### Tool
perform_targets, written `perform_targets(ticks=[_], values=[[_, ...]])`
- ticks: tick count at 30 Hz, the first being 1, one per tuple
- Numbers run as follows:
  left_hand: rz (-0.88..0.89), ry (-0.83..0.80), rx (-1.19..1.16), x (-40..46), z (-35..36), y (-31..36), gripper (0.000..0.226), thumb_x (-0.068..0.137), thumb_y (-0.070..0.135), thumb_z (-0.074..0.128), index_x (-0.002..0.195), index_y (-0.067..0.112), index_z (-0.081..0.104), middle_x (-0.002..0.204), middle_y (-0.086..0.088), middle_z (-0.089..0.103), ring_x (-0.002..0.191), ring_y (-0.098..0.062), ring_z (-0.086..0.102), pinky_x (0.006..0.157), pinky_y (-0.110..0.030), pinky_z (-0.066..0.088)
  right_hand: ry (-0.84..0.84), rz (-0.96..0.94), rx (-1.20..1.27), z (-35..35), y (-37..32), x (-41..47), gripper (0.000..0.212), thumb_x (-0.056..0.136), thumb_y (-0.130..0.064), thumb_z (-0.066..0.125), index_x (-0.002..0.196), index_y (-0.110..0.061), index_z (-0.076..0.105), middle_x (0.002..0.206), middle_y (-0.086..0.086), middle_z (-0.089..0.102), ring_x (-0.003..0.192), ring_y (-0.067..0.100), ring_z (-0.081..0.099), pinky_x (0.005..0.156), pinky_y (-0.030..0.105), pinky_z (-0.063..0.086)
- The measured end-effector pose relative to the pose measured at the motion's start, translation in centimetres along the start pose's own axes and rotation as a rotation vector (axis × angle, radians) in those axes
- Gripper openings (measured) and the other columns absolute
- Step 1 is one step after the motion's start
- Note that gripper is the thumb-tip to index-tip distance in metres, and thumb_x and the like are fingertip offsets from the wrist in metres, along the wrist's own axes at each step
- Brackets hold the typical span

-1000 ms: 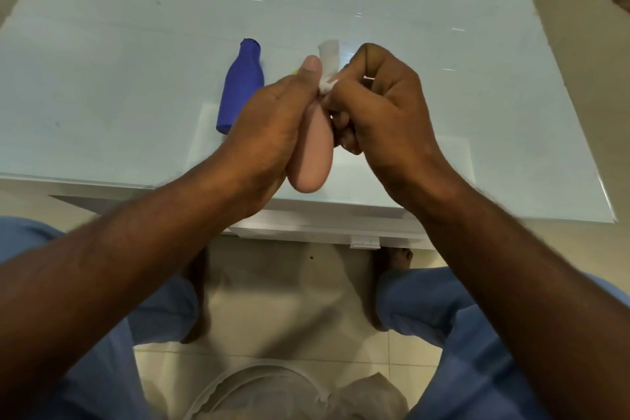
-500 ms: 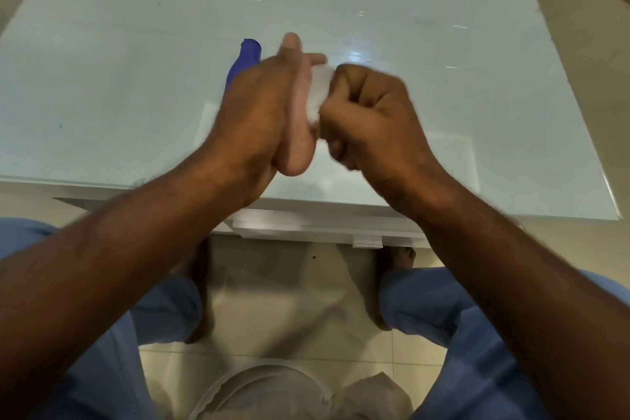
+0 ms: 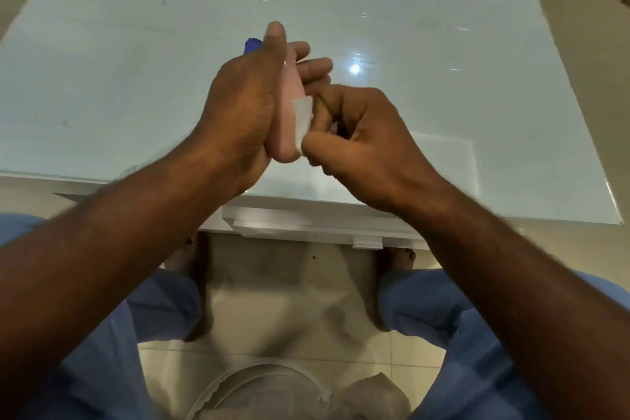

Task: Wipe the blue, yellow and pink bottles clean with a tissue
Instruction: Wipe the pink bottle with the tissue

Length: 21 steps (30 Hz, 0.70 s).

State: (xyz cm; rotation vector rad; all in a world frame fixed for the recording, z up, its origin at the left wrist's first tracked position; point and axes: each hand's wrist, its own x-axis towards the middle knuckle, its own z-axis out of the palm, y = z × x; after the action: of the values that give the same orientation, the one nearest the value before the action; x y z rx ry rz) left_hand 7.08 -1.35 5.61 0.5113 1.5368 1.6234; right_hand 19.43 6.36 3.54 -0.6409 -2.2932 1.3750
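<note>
Pink bottle [image 3: 288,119] is gripped in left hand [image 3: 238,112] above table [image 3: 136,61]; right hand [image 3: 361,140] pinches tissue [image 3: 302,119] against it. Blue bottle [image 3: 251,44] behind.

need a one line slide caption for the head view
Left hand holds the pink bottle over the white table while the right hand wipes it with a tissue.
</note>
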Motion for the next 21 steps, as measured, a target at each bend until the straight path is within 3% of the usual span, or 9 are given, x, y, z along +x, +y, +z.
perform_targets(ticks=[3,6,7,9,12,14,18,19,21], values=[[0.03,-0.112,0.144,-0.6,0.4,-0.6,0.035,0.108,0.04,0.043,0.101,0.041,0.077,0.103,0.013,0.079,0.109,-0.019,0.073,0.099,-0.041,0.058,0.21,-0.021,0.103,-0.3,0.1,0.6,0.016,0.086,-0.01,0.063,0.071,-0.007,0.056,0.062,0.009,0.057,0.056,0.028,0.055,0.053,0.028,0.045],[0.027,-0.165,0.129,-1.8,1.4,-1.0,0.061,0.108,0.036,0.045,0.058,0.063,0.068,0.077,0.025,0.075,0.104,-0.02,0.074,0.085,-0.035,0.062,0.371,-0.002,0.201,-0.8,0.1,1.0,0.015,0.088,-0.007,0.062,0.075,-0.007,0.054,0.071,0.03,0.055,0.061,0.045,0.053,0.051,0.035,0.044],[0.036,-0.146,0.117,-1.6,1.5,-0.9,0.056,0.107,0.037,0.046,0.063,0.059,0.071,0.078,0.022,0.076,0.103,-0.02,0.074,0.085,-0.036,0.062,0.358,-0.008,0.203,-0.9,0.1,0.9,0.015,0.087,-0.006,0.061,0.075,-0.008,0.053,0.07,0.03,0.054,0.06,0.043,0.052,0.051,0.035,0.043],[0.042,-0.054,0.056,-0.9,1.1,-0.7,0.035,0.107,0.042,0.044,0.097,0.038,0.078,0.097,0.01,0.078,0.103,-0.018,0.073,0.09,-0.039,0.061,0.218,-0.028,0.177,-0.8,0.0,0.5,0.015,0.085,-0.005,0.061,0.072,-0.008,0.055,0.062,0.018,0.055,0.053,0.024,0.051,0.052,0.028,0.043],[0.037,0.028,-0.074,-0.1,0.0,-0.3,0.047,0.109,0.044,0.037,0.132,0.009,0.058,0.123,-0.008,0.074,0.112,-0.021,0.072,0.101,-0.045,0.056,-0.051,0.017,0.029,-0.3,-0.1,-0.1,0.016,0.081,-0.018,0.066,0.069,-0.01,0.06,0.062,-0.001,0.06,0.054,0.008,0.054,0.053,0.021,0.045],[0.047,0.002,-0.061,0.1,-0.3,-0.3,0.049,0.109,0.044,0.035,0.133,0.007,0.057,0.126,-0.01,0.073,0.114,-0.022,0.072,0.102,-0.047,0.055,-0.055,0.028,-0.057,0.1,-0.1,-0.3,0.018,0.079,-0.027,0.067,0.069,-0.014,0.06,0.064,-0.004,0.062,0.058,0.012,0.058,0.055,0.027,0.048],[0.09,-0.08,0.093,-0.8,0.3,-0.3,0.039,0.11,0.037,0.037,0.126,0.017,0.066,0.114,0.002,0.076,0.105,-0.011,0.073,0.093,-0.034,0.059,0.144,-0.026,0.086,-0.2,-0.3,0.1,0.019,0.083,-0.007,0.064,0.067,-0.015,0.056,0.062,-0.015,0.063,0.056,0.005,0.058,0.053,0.024,0.047],[0.098,-0.112,0.132,-1.1,0.6,-0.5,0.034,0.11,0.035,0.04,0.115,0.031,0.073,0.105,0.012,0.077,0.105,-0.013,0.073,0.093,-0.034,0.059,0.215,-0.014,0.147,-0.6,-0.5,0.2,0.021,0.085,-0.001,0.062,0.069,-0.012,0.054,0.065,-0.013,0.063,0.056,0.002,0.058,0.053,0.018,0.047],[0.089,-0.177,0.162,-1.9,1.5,-0.4,0.051,0.109,0.033,0.042,0.078,0.059,0.073,0.083,0.03,0.073,0.109,-0.022,0.072,0.092,-0.041,0.061,0.34,0.03,0.244,-1.1,-0.5,0.4,0.023,0.091,0.006,0.059,0.074,-0.008,0.053,0.067,0.015,0.056,0.053,0.004,0.055,0.047,0.015,0.046]])
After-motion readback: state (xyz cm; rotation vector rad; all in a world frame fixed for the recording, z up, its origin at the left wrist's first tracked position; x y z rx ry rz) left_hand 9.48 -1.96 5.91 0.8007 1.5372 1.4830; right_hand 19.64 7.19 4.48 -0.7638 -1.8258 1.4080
